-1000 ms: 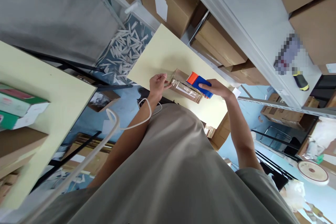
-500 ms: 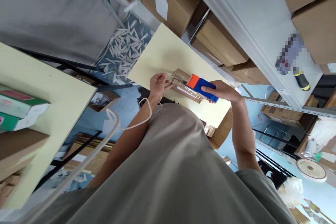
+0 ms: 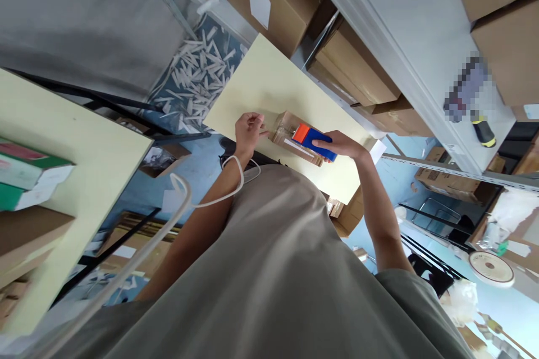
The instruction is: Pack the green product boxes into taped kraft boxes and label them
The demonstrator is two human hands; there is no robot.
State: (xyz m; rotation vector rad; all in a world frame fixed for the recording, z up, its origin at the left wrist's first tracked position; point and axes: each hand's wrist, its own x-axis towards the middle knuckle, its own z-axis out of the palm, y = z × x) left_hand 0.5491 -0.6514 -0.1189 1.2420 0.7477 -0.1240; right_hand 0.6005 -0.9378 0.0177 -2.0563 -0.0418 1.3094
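A brown cardboard box, small and long, with a pale strip along its near side, lies on the cream tabletop. My right hand is wrapped around a blue and orange tape dispenser, holding it on top of the box. Shiny clear tape shows at the box's left end. Just left of that end is my left hand, apart from the box, with thumb and forefinger drawn together and another finger stretched toward it. Whatever may be between those fingertips is too small to make out.
Large cartons stand on the shelving beyond the tabletop. A grey shelf at upper right carries a yellow and black handled tool. White scraps cover the floor at left. A white cable runs past my left forearm.
The tape dispenser has moved left along the box in my right hand. My left hand has shifted slightly left, away from the box end, where clear tape was stretched between hand and box.
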